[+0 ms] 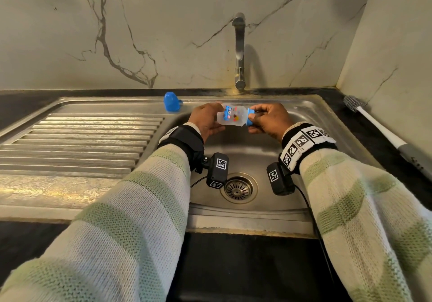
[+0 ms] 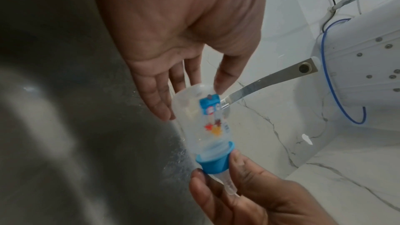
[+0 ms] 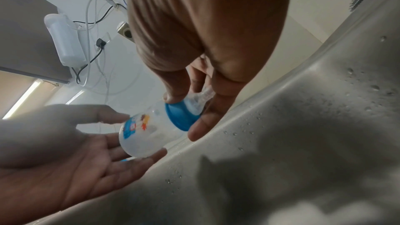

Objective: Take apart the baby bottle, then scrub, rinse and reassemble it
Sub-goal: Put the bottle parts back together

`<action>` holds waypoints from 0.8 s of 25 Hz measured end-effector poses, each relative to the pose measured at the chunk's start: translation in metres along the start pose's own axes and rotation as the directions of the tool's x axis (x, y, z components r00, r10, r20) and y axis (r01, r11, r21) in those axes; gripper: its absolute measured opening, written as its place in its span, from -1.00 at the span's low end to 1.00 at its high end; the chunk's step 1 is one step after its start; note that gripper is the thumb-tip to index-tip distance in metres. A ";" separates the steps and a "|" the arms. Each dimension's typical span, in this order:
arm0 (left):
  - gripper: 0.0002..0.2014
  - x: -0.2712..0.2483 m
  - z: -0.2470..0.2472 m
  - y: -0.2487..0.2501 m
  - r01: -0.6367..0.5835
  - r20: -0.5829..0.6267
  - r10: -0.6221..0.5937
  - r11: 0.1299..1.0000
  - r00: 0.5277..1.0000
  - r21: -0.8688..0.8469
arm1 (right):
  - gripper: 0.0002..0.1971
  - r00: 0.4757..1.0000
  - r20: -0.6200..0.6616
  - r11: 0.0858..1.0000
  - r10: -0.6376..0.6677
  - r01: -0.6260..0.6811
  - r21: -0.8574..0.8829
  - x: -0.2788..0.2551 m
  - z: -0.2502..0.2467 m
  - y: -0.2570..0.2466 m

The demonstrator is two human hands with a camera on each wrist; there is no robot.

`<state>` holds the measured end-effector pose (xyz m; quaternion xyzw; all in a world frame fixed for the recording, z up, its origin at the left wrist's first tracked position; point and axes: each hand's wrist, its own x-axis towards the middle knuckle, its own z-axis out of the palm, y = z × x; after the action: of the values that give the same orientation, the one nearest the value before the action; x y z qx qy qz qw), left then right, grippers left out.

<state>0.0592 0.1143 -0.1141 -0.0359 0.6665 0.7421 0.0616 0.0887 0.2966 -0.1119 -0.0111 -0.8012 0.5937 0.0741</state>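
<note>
The clear baby bottle [image 1: 231, 115] with a printed label lies sideways above the sink basin [image 1: 245, 152], base to the left. My left hand [image 1: 217, 117] holds the base between thumb and nearly straight fingers [image 2: 160, 105]. My right hand [image 1: 253, 120] pinches the blue collar [image 1: 250, 119] at the neck with thumb and fingers. In the left wrist view the collar [image 2: 214, 163] sits on the bottle [image 2: 194, 121] and the clear nipple [image 2: 229, 186] sticks out into my right palm. The right wrist view shows the same collar [image 3: 179, 117] and nipple [image 3: 199, 98]. A blue cap [image 1: 171, 104] stands on the sink's back rim.
The faucet [image 1: 239, 51] rises behind the basin, with no water running. A bottle brush [image 1: 374, 126] with a white handle lies on the dark counter at the right. The ribbed drainboard [image 1: 77, 142] is at the left, and the drain [image 1: 238, 188] lies below my wrists.
</note>
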 end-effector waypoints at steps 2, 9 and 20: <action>-0.61 0.000 0.000 0.001 -0.008 -0.010 0.007 0.999 1.000 -0.034 | -0.84 1.000 0.005 1.000 -0.004 0.004 -0.020 0.000 0.001 0.000; -0.66 -0.006 0.001 -0.002 -0.022 0.017 0.021 0.999 1.000 0.039 | -0.77 1.000 0.000 0.998 0.007 -0.007 -0.055 0.000 0.000 0.001; -0.72 -0.003 -0.004 -0.002 -0.051 0.150 0.049 0.999 0.988 0.008 | -0.82 0.999 -0.031 0.988 -0.017 0.013 -0.151 0.003 -0.003 -0.009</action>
<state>0.0623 0.1102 -0.1161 0.0369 0.6652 0.7399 0.0931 0.0870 0.2970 -0.1020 -0.0200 -0.8426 0.5305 0.0902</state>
